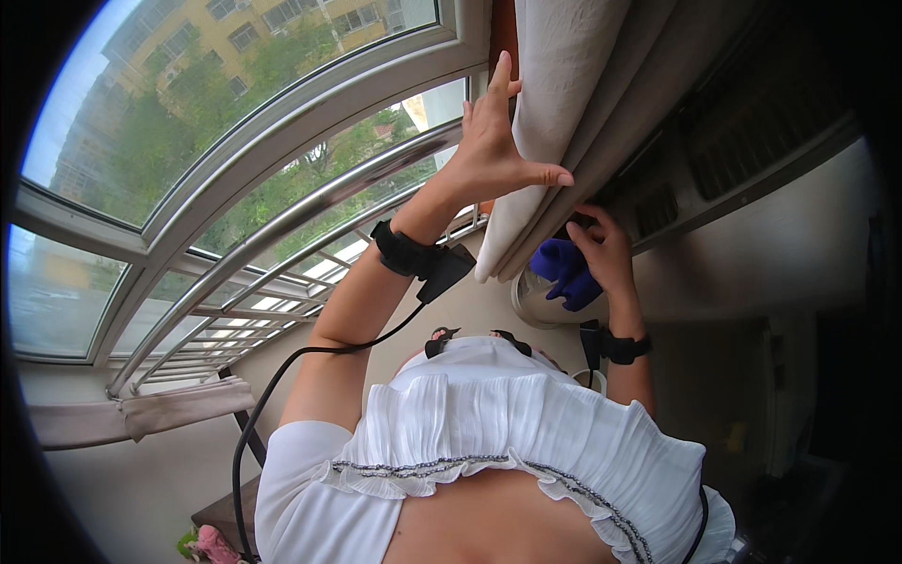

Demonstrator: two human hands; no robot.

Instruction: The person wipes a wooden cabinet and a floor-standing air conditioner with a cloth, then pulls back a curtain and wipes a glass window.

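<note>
My left hand [497, 144] is raised beside a bunched light-grey curtain [564, 92]. Its fingers are spread, and the thumb lies across the curtain's near face; whether it touches the cloth is hard to tell. On the curtain's other side, lower down, my right hand [607, 250] has bent fingers, some partly hidden. Right next to it is a dark blue cloth [567, 273], which overlaps a pale round-rimmed object [521, 303] below. Whether the right hand grips the blue cloth or the curtain edge cannot be made out.
Left of the curtain are a white-framed window [282, 127] and a metal guard rail [317, 194]. A dark vented unit [747, 169] stands at the right. A black cable [282, 374] runs from my left wrist strap. A pink item [215, 544] lies at lower left.
</note>
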